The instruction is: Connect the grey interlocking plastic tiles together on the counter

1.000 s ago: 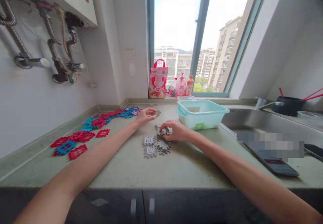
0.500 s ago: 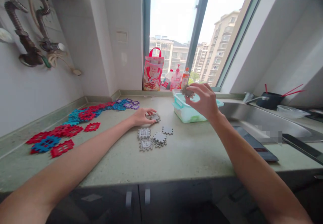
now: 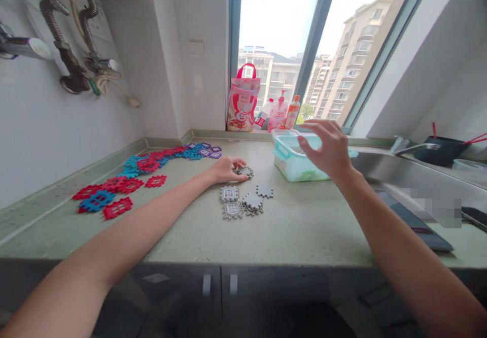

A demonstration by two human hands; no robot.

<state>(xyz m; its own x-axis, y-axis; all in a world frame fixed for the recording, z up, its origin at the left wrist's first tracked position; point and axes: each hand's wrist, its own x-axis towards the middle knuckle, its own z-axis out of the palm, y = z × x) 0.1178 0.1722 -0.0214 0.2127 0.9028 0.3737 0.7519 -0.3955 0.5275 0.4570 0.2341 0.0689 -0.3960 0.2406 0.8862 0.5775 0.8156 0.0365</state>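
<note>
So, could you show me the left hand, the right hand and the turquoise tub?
Left hand (image 3: 225,170), head view: near the thumb's base.
Right hand (image 3: 331,149), head view: middle of the hand.
Turquoise tub (image 3: 294,168), head view: its front wall.

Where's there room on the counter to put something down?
There's bare counter between the tub, gray pieces and right arm, and more on the near side of the gray pieces. It's crowded on the left, where red, blue and purple pieces lie spread and overlapping.
</note>
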